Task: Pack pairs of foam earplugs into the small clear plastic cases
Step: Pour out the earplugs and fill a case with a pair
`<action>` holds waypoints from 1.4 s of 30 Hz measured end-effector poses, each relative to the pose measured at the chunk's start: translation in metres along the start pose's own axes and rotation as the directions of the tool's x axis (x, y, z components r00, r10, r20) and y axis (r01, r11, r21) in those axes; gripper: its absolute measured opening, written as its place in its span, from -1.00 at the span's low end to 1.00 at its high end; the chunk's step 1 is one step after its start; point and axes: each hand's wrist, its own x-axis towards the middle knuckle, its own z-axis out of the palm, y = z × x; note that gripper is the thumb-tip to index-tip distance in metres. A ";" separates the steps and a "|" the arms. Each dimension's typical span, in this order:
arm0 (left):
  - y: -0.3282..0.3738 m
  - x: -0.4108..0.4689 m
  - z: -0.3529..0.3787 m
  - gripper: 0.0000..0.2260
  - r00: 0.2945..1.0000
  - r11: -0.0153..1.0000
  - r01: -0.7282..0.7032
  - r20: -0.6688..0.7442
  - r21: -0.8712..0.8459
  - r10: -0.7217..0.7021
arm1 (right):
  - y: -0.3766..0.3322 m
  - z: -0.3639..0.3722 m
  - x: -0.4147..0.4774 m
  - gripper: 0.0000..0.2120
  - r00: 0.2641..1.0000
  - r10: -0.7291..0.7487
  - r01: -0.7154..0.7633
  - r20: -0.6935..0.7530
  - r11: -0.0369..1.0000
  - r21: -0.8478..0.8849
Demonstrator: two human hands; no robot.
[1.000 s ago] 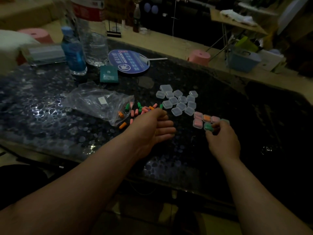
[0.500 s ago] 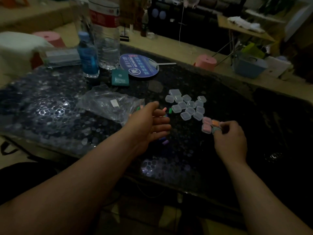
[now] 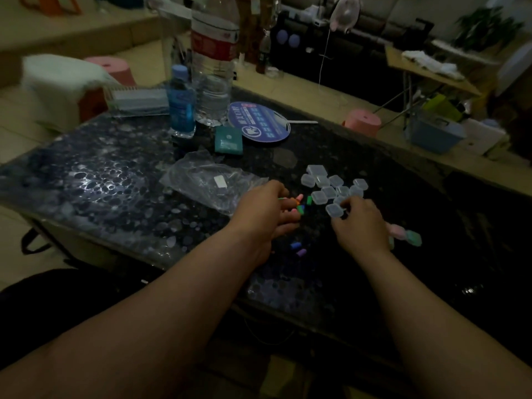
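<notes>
Several empty clear plastic cases (image 3: 331,185) lie clustered on the dark table. My right hand (image 3: 359,228) has its fingertips closed on the nearest clear case (image 3: 334,210). Filled cases (image 3: 406,236) with pink and green earplugs sit just right of that hand, partly hidden by it. My left hand (image 3: 262,217) rests with curled fingers over the loose coloured earplugs (image 3: 300,203); whether it holds one is hidden. Two more earplugs (image 3: 298,248), blue and purple, lie near the left wrist.
A crumpled clear plastic bag (image 3: 207,182) lies left of my left hand. Behind it stand a blue bottle (image 3: 181,108), a large water bottle (image 3: 214,67), a green packet (image 3: 229,144) and a round blue fan (image 3: 259,122). Pink stools flank the table.
My right hand left the filled cases and moved up-left to the empty cases, closing on one. My left hand reached forward onto the loose earplugs. The camera tilted.
</notes>
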 end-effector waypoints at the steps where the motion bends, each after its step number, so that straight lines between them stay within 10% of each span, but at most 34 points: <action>1: 0.000 0.000 0.000 -0.82 1.000 1.000 -0.003 0.009 0.005 0.003 | -0.003 0.003 0.005 -0.71 1.000 -0.003 0.003 0.012 1.000 -0.014; 11: 0.007 -0.009 -0.004 -0.91 0.998 1.000 0.001 0.065 0.012 -0.001 | -0.016 0.020 0.024 -0.78 1.000 0.026 -0.025 0.002 0.984 -0.176; 26: 0.004 -0.019 -0.012 -0.90 0.983 0.960 -0.101 0.173 0.260 0.057 | -0.013 -0.025 -0.041 -0.81 0.964 -0.098 0.080 0.249 0.993 0.083; 31: -0.016 -0.014 -0.016 -0.85 0.950 0.695 -0.307 0.257 0.650 0.180 | -0.035 -0.060 -0.074 -0.92 0.931 -0.004 -0.285 0.365 0.617 0.733; 38: -0.027 -0.013 -0.016 -0.77 0.925 0.559 -0.375 0.339 0.740 0.172 | -0.030 -0.058 -0.095 -0.87 0.884 -0.057 -0.386 0.464 0.471 0.793; 42: -0.027 -0.011 -0.018 -0.77 0.934 0.656 -0.326 0.340 0.681 0.112 | -0.031 -0.060 -0.090 -0.91 0.880 -0.064 -0.397 0.471 0.449 0.801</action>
